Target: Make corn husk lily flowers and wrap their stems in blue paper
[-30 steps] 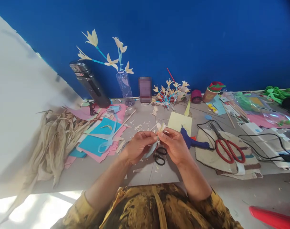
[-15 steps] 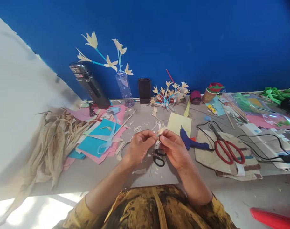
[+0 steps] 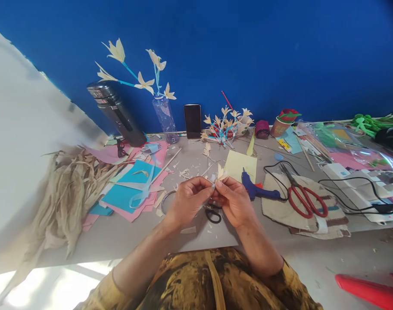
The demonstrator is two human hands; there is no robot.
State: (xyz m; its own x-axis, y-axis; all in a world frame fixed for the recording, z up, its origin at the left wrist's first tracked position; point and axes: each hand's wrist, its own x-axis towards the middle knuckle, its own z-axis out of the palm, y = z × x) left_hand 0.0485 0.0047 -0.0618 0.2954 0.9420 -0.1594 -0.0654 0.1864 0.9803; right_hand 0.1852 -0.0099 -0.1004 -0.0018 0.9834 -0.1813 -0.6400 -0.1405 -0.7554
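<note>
A small cream flower (image 3: 221, 172), seemingly made of corn husk, points up between my fingertips. My right hand (image 3: 234, 201) pinches it at its base. Close against it, my left hand (image 3: 190, 201) has thumb and forefinger closed at the flower's stem, where a bit of pale blue shows; the fingers hide most of the stem. Below the hands lie black-handled scissors (image 3: 213, 216), partly covered by my right hand. Just beyond my fingertips is another single cream flower (image 3: 207, 150) on a thin stem, lying on the table.
To the right are a blue glue gun (image 3: 259, 190), red-handled scissors (image 3: 308, 202) on a cloth (image 3: 274, 206), and a power strip (image 3: 361, 193). Dried husks (image 3: 60, 202) and coloured paper (image 3: 123, 193) lie left. Behind stand a flask (image 3: 119, 116), bottle (image 3: 166, 120), phone (image 3: 192, 121) and bunched flowers (image 3: 225, 125).
The flower stands more upright and shows more clearly above my fingers. My hands stay together, and the view has shifted slightly.
</note>
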